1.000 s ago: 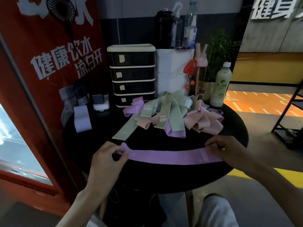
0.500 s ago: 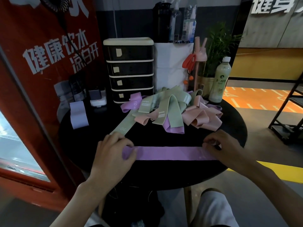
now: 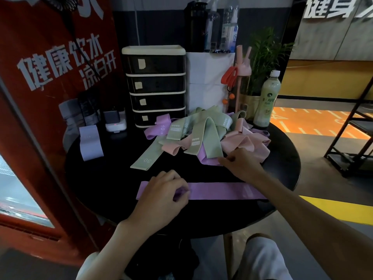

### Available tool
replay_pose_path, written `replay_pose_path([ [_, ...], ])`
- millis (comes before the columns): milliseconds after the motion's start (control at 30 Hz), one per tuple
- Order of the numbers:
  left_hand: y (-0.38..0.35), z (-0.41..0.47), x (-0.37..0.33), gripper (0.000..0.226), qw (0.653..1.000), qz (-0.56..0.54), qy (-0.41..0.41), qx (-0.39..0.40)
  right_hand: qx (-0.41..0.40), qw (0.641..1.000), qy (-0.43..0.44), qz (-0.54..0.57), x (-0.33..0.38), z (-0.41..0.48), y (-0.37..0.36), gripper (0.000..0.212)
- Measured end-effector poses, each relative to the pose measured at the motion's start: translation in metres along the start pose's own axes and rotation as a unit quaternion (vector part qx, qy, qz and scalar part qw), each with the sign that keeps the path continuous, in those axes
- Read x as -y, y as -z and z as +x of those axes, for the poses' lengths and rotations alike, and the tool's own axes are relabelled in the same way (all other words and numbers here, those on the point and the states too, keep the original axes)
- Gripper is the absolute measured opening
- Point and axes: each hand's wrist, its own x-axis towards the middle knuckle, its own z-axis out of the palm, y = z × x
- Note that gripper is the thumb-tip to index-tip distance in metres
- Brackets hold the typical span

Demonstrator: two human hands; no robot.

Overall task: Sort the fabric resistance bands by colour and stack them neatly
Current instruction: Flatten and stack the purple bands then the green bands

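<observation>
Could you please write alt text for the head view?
A person's left hand holds a flat purple band on a round black table; the right hand reaches the tangled pile of green, pink and purple bands behind.

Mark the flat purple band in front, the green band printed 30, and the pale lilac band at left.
flat purple band (image 3: 218,190), head view, bare middle stretch
green band printed 30 (image 3: 145,158), head view, near end by the number
pale lilac band (image 3: 90,144), head view, its middle

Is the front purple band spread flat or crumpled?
Spread flat: the purple band lies straight on the table, under the left hand.
</observation>
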Motion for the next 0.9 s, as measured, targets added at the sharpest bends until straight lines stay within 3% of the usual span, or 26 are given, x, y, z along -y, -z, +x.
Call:
replay_pose_path([
  [200, -0.001, 0.000, 0.003, 0.008, 1.000, 0.003, -0.007, -0.006, -0.035, 0.998, -0.048, 0.033, 0.008, 0.009, -0.017, 0.025],
  [333, -0.002, 0.001, 0.005, 0.008, 1.000, 0.005, -0.013, -0.008, -0.061, 0.992, -0.030, 0.106, 0.009, 0.008, -0.013, 0.012],
  [500, -0.004, 0.001, 0.006, 0.010, 1.000, 0.015, -0.023, -0.010, -0.159, 0.976, 0.027, 0.147, 0.022, 0.005, 0.012, 0.019],
  [600, -0.006, 0.001, 0.008, 0.012, 0.999, 0.022, -0.031, -0.010, -0.185, 0.962, 0.042, 0.196, 0.033, 0.009, 0.034, 0.011],
  [733, 0.004, 0.010, 0.000, 0.029, 0.999, 0.009, -0.033, -0.034, -0.216, 0.945, 0.092, 0.227, 0.056, 0.013, 0.072, 0.013],
  [900, 0.045, 0.063, -0.026, 0.009, 0.992, -0.042, -0.056, -0.102, -0.226, 0.923, 0.130, 0.283, 0.086, 0.015, 0.111, 0.032],
])
